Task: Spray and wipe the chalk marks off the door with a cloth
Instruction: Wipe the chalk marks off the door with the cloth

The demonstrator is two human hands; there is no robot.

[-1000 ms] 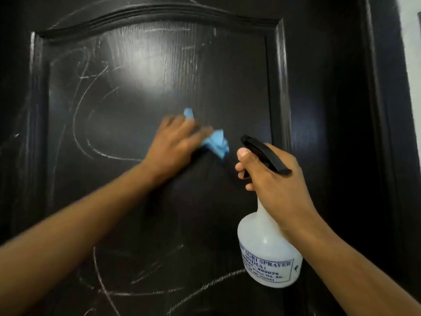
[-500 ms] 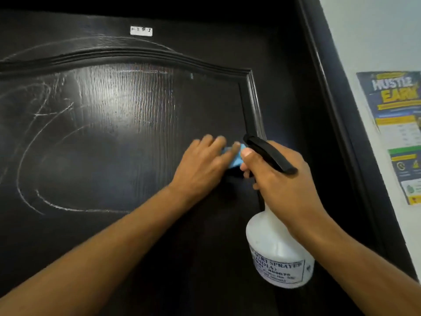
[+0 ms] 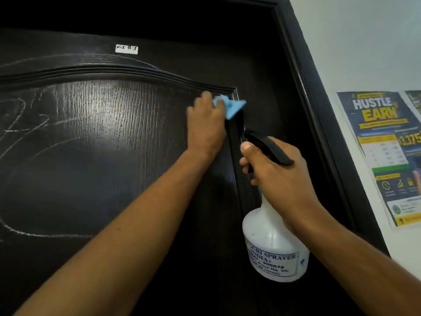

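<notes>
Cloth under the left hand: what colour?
Light blue cloth, pressed on the door by the left hand; head view.

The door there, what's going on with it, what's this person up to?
A person is cleaning chalk scribbles off a dark door. The left hand presses a blue cloth against the upper right corner of the door's raised panel. The right hand grips a white spray bottle by its black trigger head, held close to the door. Chalk marks remain across the left side of the panel.
</notes>
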